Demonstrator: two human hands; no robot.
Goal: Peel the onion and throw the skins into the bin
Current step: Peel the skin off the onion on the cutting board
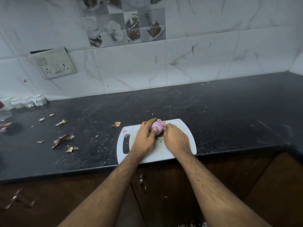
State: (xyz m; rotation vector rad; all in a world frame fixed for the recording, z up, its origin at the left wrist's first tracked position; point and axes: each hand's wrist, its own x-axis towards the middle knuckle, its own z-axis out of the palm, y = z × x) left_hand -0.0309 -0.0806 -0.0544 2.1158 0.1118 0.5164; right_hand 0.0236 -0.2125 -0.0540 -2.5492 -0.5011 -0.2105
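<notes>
A pink-purple onion (158, 128) sits between both hands over the white cutting board (180, 126). My left hand (145, 136) wraps its left side, thumb pressed on the front. My right hand (176, 138) holds its right side, fingertips at a pale flap of skin (161, 122) lifting off the top. A small piece of skin (160, 138) lies on the board under the onion. Dry brown skins (63, 140) lie scattered on the black counter to the left, and one (116, 124) rests near the board. No bin is in view.
The black counter (221, 112) runs along a tiled wall with a switch socket (55, 63). White cups (27, 102) stand at the far left by the wall. Brown cabinet doors (172, 194) are below the counter edge, with skin scraps (18, 200) on the floor lower left.
</notes>
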